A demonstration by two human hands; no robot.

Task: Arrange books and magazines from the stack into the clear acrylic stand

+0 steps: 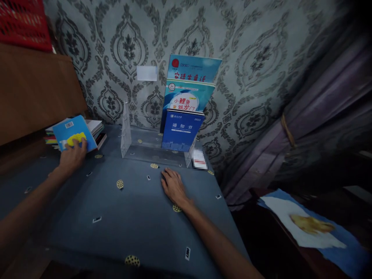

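At the left, my left hand (73,155) grips the lower edge of a blue book (62,131) with a yellow patch and a barcode, its fingertips on the cover. The book lies tilted over a pile of books (100,139); my thumb's hold is partly hidden. My right hand (173,186) rests on the tablecloth with loosely bent fingers, holding nothing. Just beyond it stands a clear acrylic rack (125,133). In its right part, a dark blue booklet (183,131), a teal book (190,96) and a light blue book (194,68) stand upright in stepped rows.
A patterned grey-blue cloth (139,217) covers the table. Beside the rack's right end lies a small blurred-out white item (200,159). A brown cabinet (37,93) carries a red basket (24,23) at the left. Wallpaper rises behind; a tied curtain (261,139) hangs at the right.
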